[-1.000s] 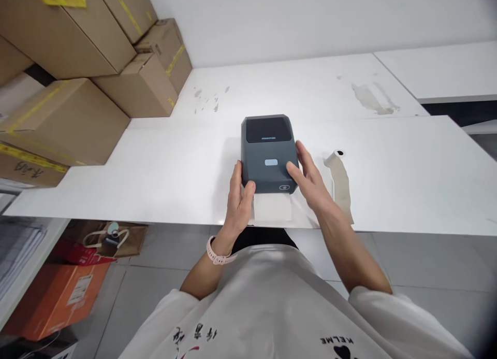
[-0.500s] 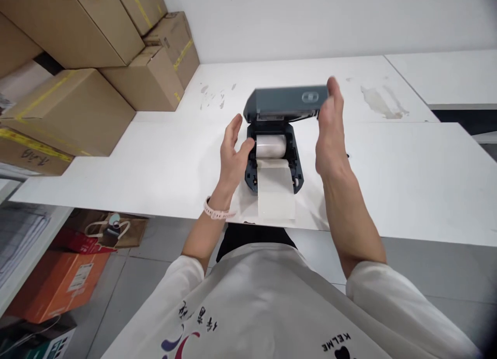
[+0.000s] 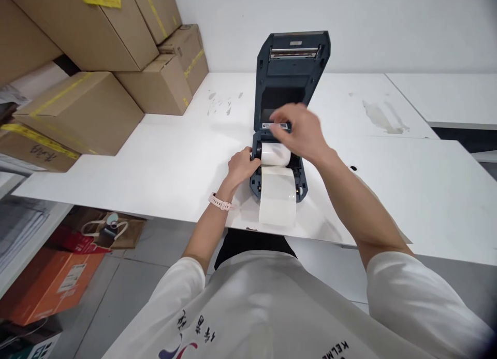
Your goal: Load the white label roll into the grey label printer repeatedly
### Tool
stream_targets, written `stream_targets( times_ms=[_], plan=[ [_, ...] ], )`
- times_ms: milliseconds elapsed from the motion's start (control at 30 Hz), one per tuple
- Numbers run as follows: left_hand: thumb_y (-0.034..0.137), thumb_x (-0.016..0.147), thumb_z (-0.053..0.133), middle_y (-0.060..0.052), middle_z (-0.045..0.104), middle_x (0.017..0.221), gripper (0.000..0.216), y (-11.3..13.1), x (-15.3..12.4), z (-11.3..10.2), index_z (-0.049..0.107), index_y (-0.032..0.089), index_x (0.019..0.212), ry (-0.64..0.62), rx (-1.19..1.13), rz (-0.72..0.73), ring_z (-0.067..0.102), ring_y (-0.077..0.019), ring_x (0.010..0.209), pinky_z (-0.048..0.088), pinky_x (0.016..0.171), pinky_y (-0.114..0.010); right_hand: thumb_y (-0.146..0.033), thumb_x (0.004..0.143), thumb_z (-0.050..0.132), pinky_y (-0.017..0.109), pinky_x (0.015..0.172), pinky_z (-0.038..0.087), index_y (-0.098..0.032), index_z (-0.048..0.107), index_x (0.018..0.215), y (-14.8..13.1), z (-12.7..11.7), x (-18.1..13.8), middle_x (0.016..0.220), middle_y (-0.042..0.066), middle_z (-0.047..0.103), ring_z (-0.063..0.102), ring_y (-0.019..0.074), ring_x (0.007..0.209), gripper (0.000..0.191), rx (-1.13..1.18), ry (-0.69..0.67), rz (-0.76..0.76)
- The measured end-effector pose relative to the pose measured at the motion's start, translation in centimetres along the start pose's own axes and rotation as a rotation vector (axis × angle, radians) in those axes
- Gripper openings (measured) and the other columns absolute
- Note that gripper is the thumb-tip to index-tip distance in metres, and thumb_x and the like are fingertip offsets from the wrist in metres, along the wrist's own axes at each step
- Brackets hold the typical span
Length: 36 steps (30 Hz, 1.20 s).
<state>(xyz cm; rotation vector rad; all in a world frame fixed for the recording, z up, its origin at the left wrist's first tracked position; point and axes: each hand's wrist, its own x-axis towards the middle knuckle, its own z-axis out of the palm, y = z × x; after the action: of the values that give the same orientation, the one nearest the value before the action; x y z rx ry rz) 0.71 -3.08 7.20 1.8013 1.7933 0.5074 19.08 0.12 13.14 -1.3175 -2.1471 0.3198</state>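
With left hand (image 3: 243, 165) at side of open printer (image 3: 286, 70) on bench (image 3: 186, 162) (can't tell if clamped) and right hand (image 3: 303, 130), fingertips apart, near white roll (image 3: 274, 155) inside, treat roll as likely light, easily creased; grip by ends.

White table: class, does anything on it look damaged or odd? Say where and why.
Yes: the white table has a greyish patch toward its back right, smaller grey marks at back left and a dark mark on the front edge, interrupting its white surface.
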Motion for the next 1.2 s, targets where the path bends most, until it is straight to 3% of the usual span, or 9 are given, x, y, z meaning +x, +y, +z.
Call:
stream_targets(
  times_ms=[133, 233, 333, 467, 667, 833, 967, 1067, 1200],
  plan=[
    [0.024, 0.083, 0.051, -0.011, 0.072, 0.096, 0.034, 0.2, 0.2, -0.1, 0.064, 0.019, 0.114, 0.001, 0.056, 0.014, 0.066, -0.0319, 0.097, 0.045, 0.078, -0.039, -0.041, 0.084, 0.070, 0.059, 0.101, 0.050, -0.019, 0.062, 0.136, 1.3, 2.5, 0.3, 0.137, 0.016, 0.067, 0.062, 0.0437, 0.124, 0.056, -0.212, -0.496, -0.006],
    [0.024, 0.083, 0.052, -0.009, 0.071, 0.091, 0.033, 0.1, 0.1, 0.1, 0.063, 0.021, 0.114, 0.007, 0.015, -0.005, 0.066, -0.0300, 0.094, 0.045, 0.077, -0.037, -0.038, 0.074, 0.079, 0.063, 0.101, 0.048, -0.017, 0.056, 0.143, 1.7, 3.0, 0.9, 0.136, 0.019, 0.066, 0.062, 0.0480, 0.123, 0.076, -0.319, -0.617, -0.004],
    [0.025, 0.083, 0.053, -0.007, 0.070, 0.086, 0.033, -0.1, 0.1, 0.2, 0.063, 0.022, 0.115, 0.010, -0.029, -0.013, 0.066, -0.0283, 0.090, 0.044, 0.074, -0.036, -0.039, 0.066, 0.086, 0.059, 0.107, 0.048, -0.025, 0.058, 0.141, 2.0, 1.7, 0.9, 0.140, 0.012, 0.065, 0.060, 0.0437, 0.128, 0.081, -0.108, -0.617, 0.010],
    [0.026, 0.084, 0.051, -0.006, 0.069, 0.083, 0.039, -0.4, 0.2, 0.3, 0.062, 0.020, 0.121, -0.004, -0.076, 0.002, 0.065, -0.0275, 0.086, 0.043, 0.072, -0.035, -0.039, 0.056, 0.091, 0.054, 0.114, 0.046, -0.035, 0.060, 0.140, 3.1, -3.1, -0.3, 0.148, 0.002, 0.060, 0.056, 0.0380, 0.133, 0.089, 0.306, -0.512, -0.028],
    [0.026, 0.083, 0.051, -0.005, 0.068, 0.082, 0.040, -0.5, 0.1, 0.5, 0.063, 0.018, 0.120, 0.003, -0.142, 0.003, 0.064, -0.0256, 0.084, 0.041, 0.071, -0.034, -0.024, 0.063, 0.082, 0.042, 0.091, 0.050, -0.023, 0.060, 0.140, 7.2, -10.0, -1.9, 0.138, 0.012, 0.063, 0.063, 0.0257, 0.111, 0.079, 0.357, -0.267, 0.165],
    [0.025, 0.081, 0.052, -0.004, 0.068, 0.080, 0.043, -0.6, 0.1, 0.5, 0.063, 0.018, 0.121, 0.003, -0.169, 0.005, 0.063, -0.0243, 0.080, 0.042, 0.069, -0.034, -0.019, 0.062, 0.080, 0.038, 0.091, 0.051, -0.017, 0.059, 0.137, 13.6, -6.6, -1.2, 0.135, 0.017, 0.063, 0.062, 0.0248, 0.110, 0.078, 0.359, -0.119, 0.390],
    [0.024, 0.080, 0.052, -0.003, 0.065, 0.075, 0.042, -0.7, 0.3, 0.6, 0.064, 0.019, 0.120, 0.003, -0.184, 0.002, 0.061, -0.0231, 0.076, 0.041, 0.067, -0.033, -0.023, 0.055, 0.084, 0.052, 0.105, 0.050, -0.017, 0.058, 0.136, 17.1, -2.9, -1.5, 0.137, 0.016, 0.062, 0.060, 0.0335, 0.120, 0.085, 0.328, -0.090, 0.515],
    [0.023, 0.080, 0.052, -0.002, 0.063, 0.074, 0.042, -0.9, 0.4, 0.8, 0.064, 0.019, 0.120, 0.005, -0.202, 0.003, 0.059, -0.0217, 0.074, 0.040, 0.066, -0.032, -0.031, 0.057, 0.091, 0.057, 0.113, 0.045, -0.023, 0.057, 0.140, 18.5, -4.0, -3.5, 0.144, 0.015, 0.060, 0.055, 0.0357, 0.133, 0.090, 0.410, -0.109, 0.527],
    [0.023, 0.079, 0.052, -0.001, 0.062, 0.073, 0.042, -1.0, 0.5, 1.0, 0.064, 0.019, 0.119, 0.010, -0.227, 0.006, 0.057, -0.0205, 0.072, 0.039, 0.065, -0.031, -0.043, 0.073, 0.085, 0.049, 0.114, 0.042, -0.026, 0.070, 0.128, 20.3, -8.2, -8.7, 0.145, 0.018, 0.061, 0.056, 0.0315, 0.136, 0.059, 0.594, -0.176, 0.545]
  ],
)
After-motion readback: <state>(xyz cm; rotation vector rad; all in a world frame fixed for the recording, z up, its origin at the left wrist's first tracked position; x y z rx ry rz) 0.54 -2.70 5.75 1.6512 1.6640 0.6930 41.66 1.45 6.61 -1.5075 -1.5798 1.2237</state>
